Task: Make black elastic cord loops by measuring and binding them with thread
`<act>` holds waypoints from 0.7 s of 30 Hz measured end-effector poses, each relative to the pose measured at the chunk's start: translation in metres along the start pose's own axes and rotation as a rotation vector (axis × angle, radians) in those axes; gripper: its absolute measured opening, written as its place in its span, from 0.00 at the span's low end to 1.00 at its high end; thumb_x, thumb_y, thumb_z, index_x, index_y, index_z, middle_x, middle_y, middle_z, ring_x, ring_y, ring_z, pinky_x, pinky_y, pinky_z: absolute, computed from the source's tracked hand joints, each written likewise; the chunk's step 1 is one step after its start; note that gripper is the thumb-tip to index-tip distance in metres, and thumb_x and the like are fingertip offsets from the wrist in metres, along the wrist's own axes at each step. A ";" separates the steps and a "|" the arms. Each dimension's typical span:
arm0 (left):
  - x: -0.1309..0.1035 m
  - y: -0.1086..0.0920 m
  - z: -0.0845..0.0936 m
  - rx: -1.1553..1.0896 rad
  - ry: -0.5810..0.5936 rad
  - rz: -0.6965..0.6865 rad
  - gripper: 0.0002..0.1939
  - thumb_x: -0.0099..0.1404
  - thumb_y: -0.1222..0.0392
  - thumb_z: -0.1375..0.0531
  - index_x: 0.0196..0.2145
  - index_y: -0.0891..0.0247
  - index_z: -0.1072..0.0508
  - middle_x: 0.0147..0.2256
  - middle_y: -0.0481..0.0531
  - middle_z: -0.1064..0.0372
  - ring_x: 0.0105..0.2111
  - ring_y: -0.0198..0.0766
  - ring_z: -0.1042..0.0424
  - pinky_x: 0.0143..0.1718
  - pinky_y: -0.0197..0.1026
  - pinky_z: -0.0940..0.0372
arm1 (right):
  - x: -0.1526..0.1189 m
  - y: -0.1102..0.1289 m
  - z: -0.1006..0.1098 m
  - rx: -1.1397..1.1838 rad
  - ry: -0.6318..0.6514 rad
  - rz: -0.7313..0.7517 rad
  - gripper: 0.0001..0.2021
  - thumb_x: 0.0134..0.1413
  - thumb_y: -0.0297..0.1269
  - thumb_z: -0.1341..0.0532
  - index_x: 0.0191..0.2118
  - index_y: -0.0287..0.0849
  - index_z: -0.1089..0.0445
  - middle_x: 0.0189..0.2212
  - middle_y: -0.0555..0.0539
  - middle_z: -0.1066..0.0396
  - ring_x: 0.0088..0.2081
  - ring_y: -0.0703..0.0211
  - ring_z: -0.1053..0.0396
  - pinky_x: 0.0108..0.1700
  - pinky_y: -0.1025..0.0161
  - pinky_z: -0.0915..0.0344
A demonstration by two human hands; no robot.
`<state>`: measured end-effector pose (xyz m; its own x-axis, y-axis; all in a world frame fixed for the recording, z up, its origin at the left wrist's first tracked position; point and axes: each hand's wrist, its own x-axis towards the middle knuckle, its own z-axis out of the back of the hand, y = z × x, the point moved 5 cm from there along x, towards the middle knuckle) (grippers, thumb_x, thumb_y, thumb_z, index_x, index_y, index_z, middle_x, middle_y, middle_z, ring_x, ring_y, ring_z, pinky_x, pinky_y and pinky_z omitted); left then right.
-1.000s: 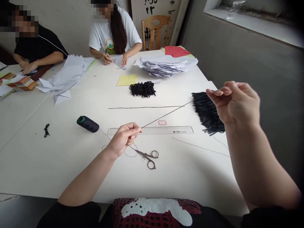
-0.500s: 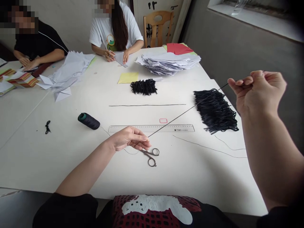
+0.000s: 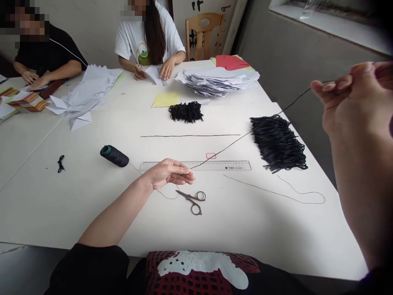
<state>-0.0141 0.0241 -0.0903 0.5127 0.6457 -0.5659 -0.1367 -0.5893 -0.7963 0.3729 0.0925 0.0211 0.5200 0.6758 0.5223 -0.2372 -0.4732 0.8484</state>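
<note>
A thin black cord [image 3: 230, 145] runs on a slant across the table between my hands. My left hand [image 3: 172, 172] pinches its near end above the ruler's lower edge. Up at the right, my right hand [image 3: 350, 96] has the cord's other part between closed fingers. Below my left hand lie scissors [image 3: 193, 198] with their blades slightly apart. A clear ruler [image 3: 211, 166] lies just behind that hand. To its left a spool of dark thread [image 3: 115, 156] rests on its side, its thread trailing under my wrist. Another straight black cord [image 3: 190, 135] lies beyond the ruler.
A large bundle of black looped cords [image 3: 278, 143] lies at the right, a smaller bundle [image 3: 186, 112] further back. Paper stacks [image 3: 216, 82] stand on the white table [image 3: 123, 221]. Two people work across from me. A small black knotted cord [image 3: 61, 164] lies left.
My right hand has moved up and to the right, with the cord in it. The cord now sags slightly where it was taut. My left hand has shifted slightly upward.
</note>
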 end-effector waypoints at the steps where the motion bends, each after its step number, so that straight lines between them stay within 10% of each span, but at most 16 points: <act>1: 0.002 0.000 0.003 -0.005 -0.023 -0.019 0.11 0.54 0.54 0.30 0.29 0.66 0.19 0.34 0.61 0.21 0.34 0.42 0.21 0.33 0.35 0.28 | -0.008 0.004 -0.006 0.043 0.037 -0.016 0.14 0.61 0.25 0.48 0.25 0.45 0.40 0.16 0.59 0.41 0.20 0.73 0.36 0.35 0.58 0.35; 8: 0.016 0.001 0.020 -0.052 -0.260 -0.165 0.13 0.51 0.54 0.28 0.29 0.66 0.19 0.35 0.61 0.21 0.36 0.43 0.21 0.35 0.37 0.29 | -0.118 0.017 -0.081 -0.575 1.016 0.265 0.04 0.56 0.31 0.36 0.37 0.40 0.24 0.33 0.45 0.23 0.31 0.62 0.26 0.34 0.63 0.33; 10: 0.017 0.000 0.021 -0.059 -0.308 -0.201 0.14 0.51 0.53 0.28 0.29 0.66 0.19 0.35 0.61 0.21 0.36 0.43 0.22 0.37 0.38 0.29 | -0.155 0.018 -0.087 -0.838 1.015 0.424 0.11 0.60 0.30 0.39 0.48 0.39 0.26 0.44 0.40 0.25 0.28 0.61 0.29 0.27 0.63 0.36; 16: 0.010 -0.005 0.023 -0.085 -0.384 -0.256 0.15 0.50 0.52 0.28 0.29 0.67 0.20 0.34 0.61 0.21 0.37 0.42 0.22 0.38 0.38 0.30 | -0.290 0.039 -0.090 -0.870 1.230 0.735 0.11 0.59 0.20 0.45 0.40 0.34 0.27 0.32 0.41 0.26 0.26 0.60 0.32 0.20 0.66 0.38; 21: 0.004 -0.011 0.023 -0.066 -0.410 -0.305 0.16 0.51 0.50 0.28 0.30 0.66 0.20 0.35 0.60 0.21 0.38 0.41 0.22 0.39 0.38 0.31 | -0.334 0.041 -0.081 -0.995 1.175 0.880 0.21 0.53 0.16 0.49 0.50 0.28 0.29 0.46 0.32 0.27 0.33 0.55 0.28 0.24 0.65 0.29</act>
<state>-0.0302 0.0443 -0.0890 0.1442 0.9226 -0.3577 0.0283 -0.3652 -0.9305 0.1228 -0.1066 -0.1118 -0.7241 0.6567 0.2106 -0.6895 -0.6969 -0.1974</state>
